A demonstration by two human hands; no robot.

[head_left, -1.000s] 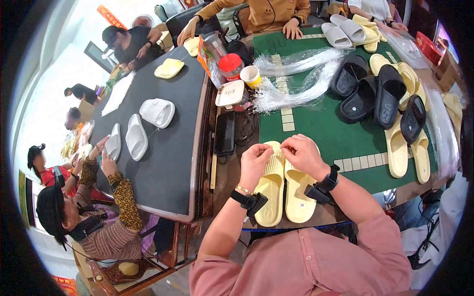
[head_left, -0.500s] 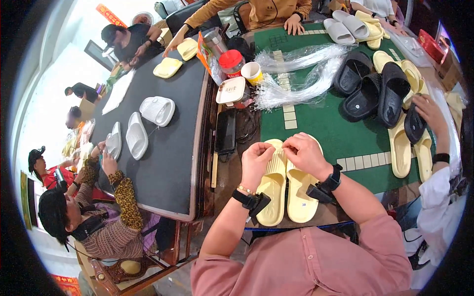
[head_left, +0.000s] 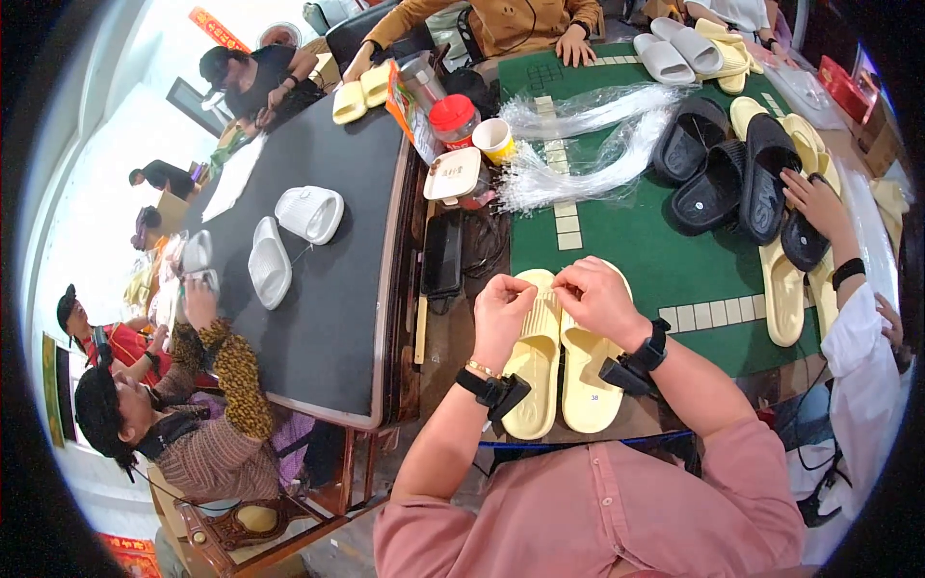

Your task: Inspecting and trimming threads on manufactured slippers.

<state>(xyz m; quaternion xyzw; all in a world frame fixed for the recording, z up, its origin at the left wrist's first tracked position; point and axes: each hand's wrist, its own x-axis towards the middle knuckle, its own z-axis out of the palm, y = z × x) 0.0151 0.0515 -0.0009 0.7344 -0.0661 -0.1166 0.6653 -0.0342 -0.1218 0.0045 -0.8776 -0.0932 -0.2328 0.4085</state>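
Note:
Two pale yellow slippers lie side by side in front of me, the left slipper [head_left: 532, 380] and the right slipper [head_left: 589, 385], their heels toward me. My left hand [head_left: 503, 310] is over the left slipper's strap with thumb and forefinger pinched. My right hand [head_left: 599, 303] hovers over the right slipper's strap, its fingertips pinched close to the left ones. Whatever sits between the fingertips is too small to make out. Beyond my hands lies a bundle of thin white plastic strands [head_left: 617, 169], partly in clear film.
Black slippers [head_left: 708, 188] and more yellow ones lie at the right, where a co-worker's hand [head_left: 817, 207] touches a black one. Left of me stand a red-lidded jar [head_left: 453, 120], a yellow-and-white cup [head_left: 493, 142] and a phone [head_left: 443, 252]. White slippers [head_left: 270, 265] rest on the dark table.
My hands have barely moved. The co-worker's hand at the right shifted left with the black slipper. On the dark table, a person moved white slippers away, and the far yellow pair was brought together.

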